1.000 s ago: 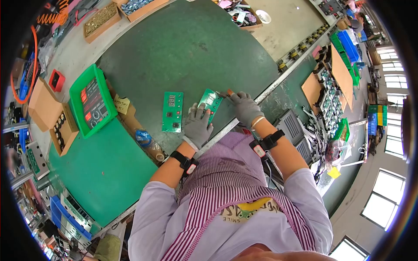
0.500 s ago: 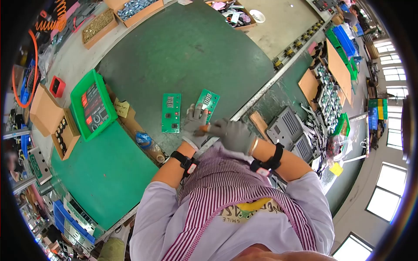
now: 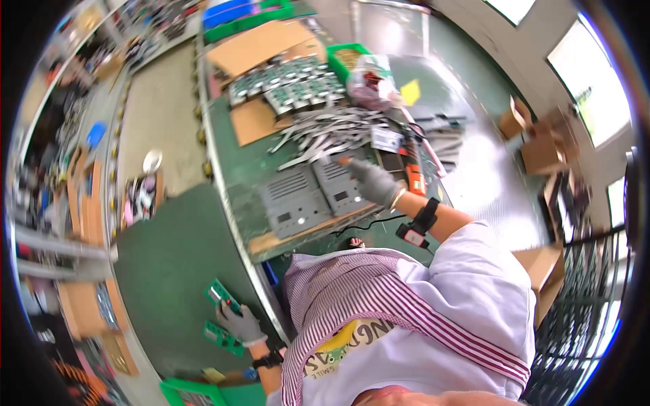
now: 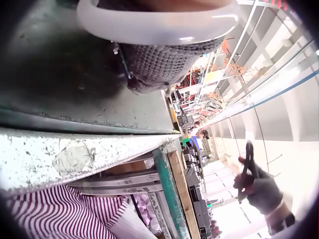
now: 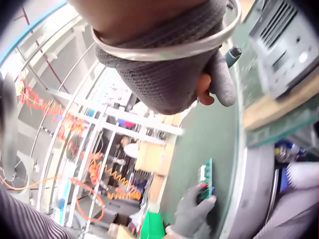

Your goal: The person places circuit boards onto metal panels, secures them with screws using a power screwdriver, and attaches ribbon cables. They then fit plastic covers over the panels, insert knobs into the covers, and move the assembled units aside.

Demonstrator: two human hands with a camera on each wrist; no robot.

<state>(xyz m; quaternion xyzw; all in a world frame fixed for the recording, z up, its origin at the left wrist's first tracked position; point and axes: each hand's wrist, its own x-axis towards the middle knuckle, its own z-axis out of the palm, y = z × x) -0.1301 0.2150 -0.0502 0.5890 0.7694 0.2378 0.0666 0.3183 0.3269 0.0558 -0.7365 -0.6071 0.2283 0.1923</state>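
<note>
We see the left hand (image 3: 242, 323) lying with relaxed fingers on the near end of a green circuit board (image 3: 217, 291) on the green mat (image 3: 169, 271); well apart, the right hand (image 3: 369, 179) grips pliers (image 4: 248, 155) over grey metal panels (image 3: 294, 203)

Your right hand (image 3: 369, 179): grey knit cloth glove, matt.
Pliers (image 4: 247, 157) in it: dark, matt handles.
Panels (image 3: 298, 201) under it: grey matt metal.
</note>
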